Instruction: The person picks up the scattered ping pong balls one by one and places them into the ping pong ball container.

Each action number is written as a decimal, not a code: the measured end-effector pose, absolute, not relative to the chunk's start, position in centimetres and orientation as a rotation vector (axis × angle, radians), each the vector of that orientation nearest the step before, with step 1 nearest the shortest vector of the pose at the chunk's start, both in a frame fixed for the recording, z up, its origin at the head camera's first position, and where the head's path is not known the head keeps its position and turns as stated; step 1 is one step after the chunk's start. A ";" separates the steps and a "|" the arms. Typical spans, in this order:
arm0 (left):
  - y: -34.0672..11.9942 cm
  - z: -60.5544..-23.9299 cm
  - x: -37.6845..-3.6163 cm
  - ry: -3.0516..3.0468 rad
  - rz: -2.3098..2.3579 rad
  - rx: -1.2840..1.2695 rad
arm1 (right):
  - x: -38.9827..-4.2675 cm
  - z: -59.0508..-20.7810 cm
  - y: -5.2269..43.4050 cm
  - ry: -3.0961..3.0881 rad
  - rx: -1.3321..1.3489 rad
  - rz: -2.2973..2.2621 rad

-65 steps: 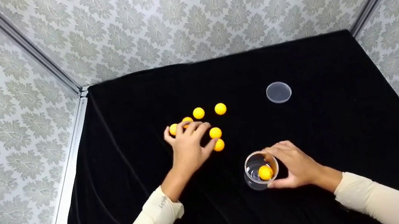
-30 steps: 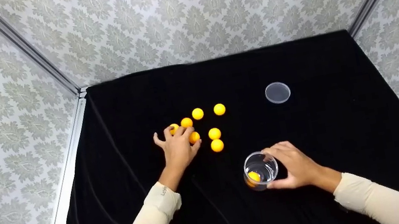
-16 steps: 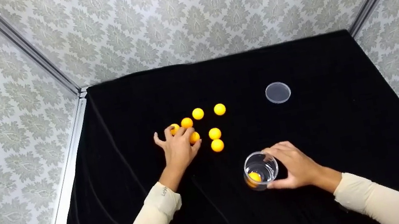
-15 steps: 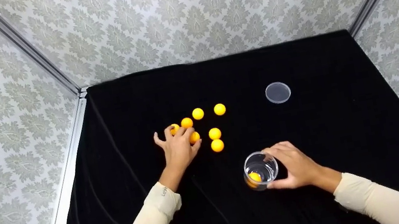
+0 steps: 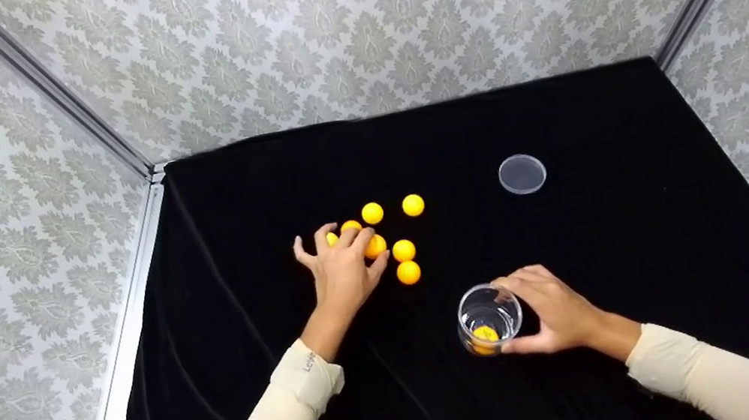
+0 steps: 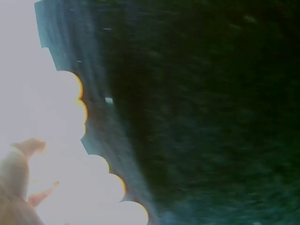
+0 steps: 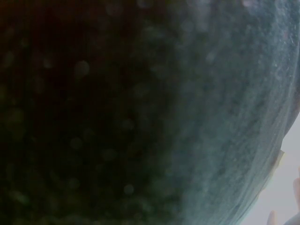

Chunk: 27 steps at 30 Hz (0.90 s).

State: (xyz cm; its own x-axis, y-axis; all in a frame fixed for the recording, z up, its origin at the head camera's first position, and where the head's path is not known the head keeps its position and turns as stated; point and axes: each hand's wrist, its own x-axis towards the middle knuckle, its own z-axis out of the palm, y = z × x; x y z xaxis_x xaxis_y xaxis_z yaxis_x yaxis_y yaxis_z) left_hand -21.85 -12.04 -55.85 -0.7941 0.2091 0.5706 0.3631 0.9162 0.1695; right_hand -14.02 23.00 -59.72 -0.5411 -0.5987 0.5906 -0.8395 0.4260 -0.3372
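Observation:
My left hand pinches an orange ping-pong ball between thumb and fingers, low over the black cloth. Its other fingers spread leftward, partly covering a second ball. Just beyond the fingertips lies another ball. Two balls, the nearer one touching the farther, sit right of the thumb. My right hand grips a clear round container from its right side, mouth up. One ball rests at the bottom inside. Glare washes out the balls in the left wrist view.
Farther back lie two more balls, one left of the other. A clear round lid lies flat at the back right. Black cloth covers the table, with patterned walls behind and at the sides.
Earlier the left hand shifted left to a ball; in the last half second it has moved slightly right and away with that ball. The ball inside the container has rolled; the right hand has stayed.

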 end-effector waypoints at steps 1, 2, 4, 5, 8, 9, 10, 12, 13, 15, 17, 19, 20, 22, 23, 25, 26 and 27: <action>-11.8 -55.6 -21.8 -2.495 -0.373 -0.417 | -14.0 -59.7 23.0 -2.301 1.226 0.867; -11.6 -55.3 -21.6 -2.478 -0.386 -0.427 | -14.0 -59.7 23.0 -2.301 1.226 0.867; -11.0 -54.7 -21.3 -2.452 -0.406 -0.446 | -14.0 -59.8 23.0 -2.303 1.224 0.865; -10.7 -54.4 -21.1 -2.435 -0.419 -0.459 | -14.0 -59.8 23.0 -2.305 1.223 0.863; -9.7 -53.4 -20.5 -2.404 -0.442 -0.501 | -14.0 -59.8 23.0 -2.320 1.218 0.856; -9.3 -53.0 -20.2 -2.396 -0.447 -0.517 | -14.0 -59.8 23.0 -2.321 1.218 0.854; -8.9 -52.6 -20.0 -2.386 -0.452 -0.533 | -14.0 -59.8 23.0 -2.322 1.218 0.853; -8.2 -51.9 -19.4 -2.367 -0.458 -0.565 | -14.0 -59.8 23.0 -2.321 1.216 0.854; -7.9 -51.5 -19.2 -2.358 -0.465 -0.583 | -14.0 -59.8 23.0 -2.319 1.216 0.855; -7.2 -50.8 -18.6 -2.338 -0.484 -0.617 | -14.1 -59.8 23.0 -2.310 1.218 0.860; -6.6 -50.1 -18.0 -2.318 -0.505 -0.654 | -14.1 -59.8 23.0 -2.300 1.223 0.866; -6.0 -49.5 -17.3 -2.299 -0.524 -0.690 | -14.1 -59.8 23.0 -2.294 1.228 0.868; -5.8 -49.3 -17.0 -2.290 -0.530 -0.707 | -14.2 -59.8 23.0 -2.291 1.230 0.869; -5.3 -48.8 -16.4 -2.283 -0.535 -0.744 | -14.1 -59.8 23.0 -2.290 1.230 0.867; -5.0 -48.7 -16.2 -2.281 -0.539 -0.762 | -14.1 -59.9 23.0 -2.291 1.229 0.866; -4.6 -48.5 -15.6 -2.282 -0.546 -0.799 | -14.1 -59.9 23.0 -2.295 1.227 0.865; -4.4 -48.4 -15.4 -2.283 -0.549 -0.819 | -14.1 -59.9 23.0 -2.298 1.226 0.866; -4.3 -48.4 -15.2 -2.285 -0.551 -0.840 | -14.1 -59.9 23.0 -2.300 1.226 0.867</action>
State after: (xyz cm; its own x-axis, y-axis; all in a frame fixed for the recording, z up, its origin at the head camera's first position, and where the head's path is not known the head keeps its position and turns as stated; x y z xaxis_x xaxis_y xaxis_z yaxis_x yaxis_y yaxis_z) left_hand -15.16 -4.25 -48.43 -0.5948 0.4212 0.6846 0.6869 0.7088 0.1607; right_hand -14.10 23.00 -59.89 -0.5401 -0.5974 0.5928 -0.8401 0.4254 -0.3366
